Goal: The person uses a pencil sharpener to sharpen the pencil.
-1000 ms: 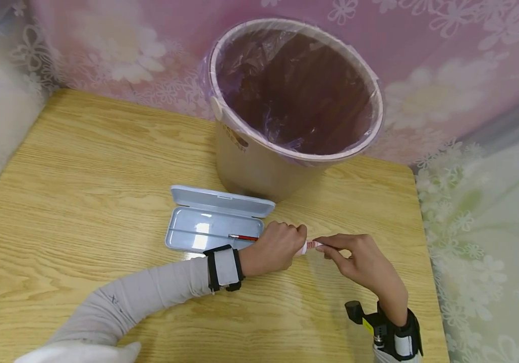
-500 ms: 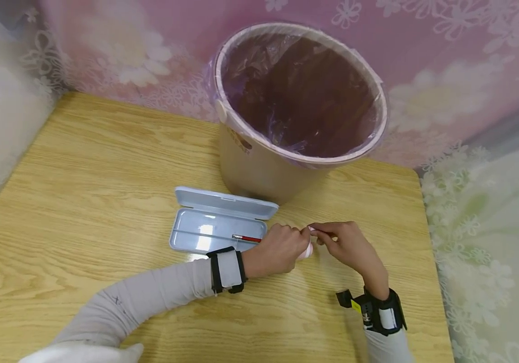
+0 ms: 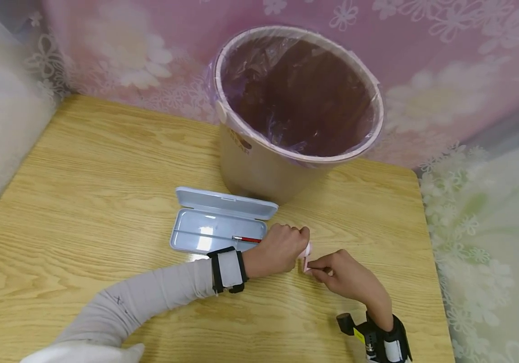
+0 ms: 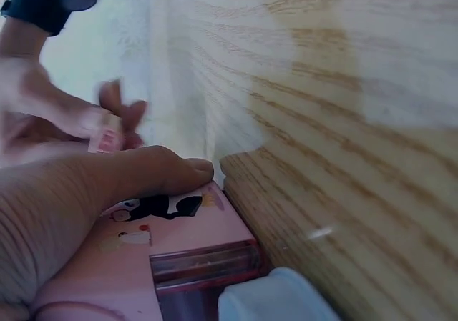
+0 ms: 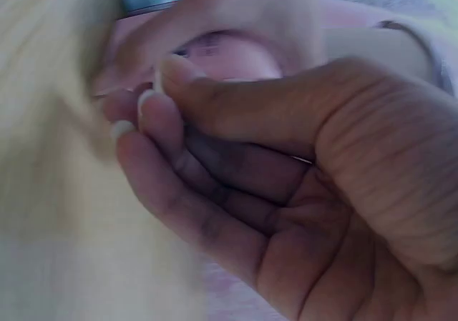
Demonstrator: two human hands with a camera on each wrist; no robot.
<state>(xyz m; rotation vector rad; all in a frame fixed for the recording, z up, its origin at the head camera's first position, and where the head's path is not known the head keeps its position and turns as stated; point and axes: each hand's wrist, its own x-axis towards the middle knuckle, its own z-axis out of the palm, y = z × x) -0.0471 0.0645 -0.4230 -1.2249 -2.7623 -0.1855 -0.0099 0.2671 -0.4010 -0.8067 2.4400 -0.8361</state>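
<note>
A pink pencil sharpener (image 4: 204,224) with cartoon prints and a see-through drawer stands on the table. My left hand (image 3: 279,249) grips it from above, thumb along its top in the left wrist view, and hides most of it in the head view. At its right end, my right hand (image 3: 350,280) pinches the small pale crank handle (image 3: 305,265) between thumb and fingers; red print shows on it in the left wrist view. A red pencil (image 3: 249,239) with a metal end overlaps the pencil case, its right end hidden behind the left hand.
The light blue pencil case (image 3: 191,237) lies with its lid raised, just left of the sharpener. Behind it stands a large beige bin (image 3: 264,174) with a clear plastic liner. The wooden table (image 3: 105,166) meets floral cloth at the back.
My right hand has swung the crank round, first up toward the left hand, then down toward me. The left hand keeps its grip; the head view has shifted slightly.
</note>
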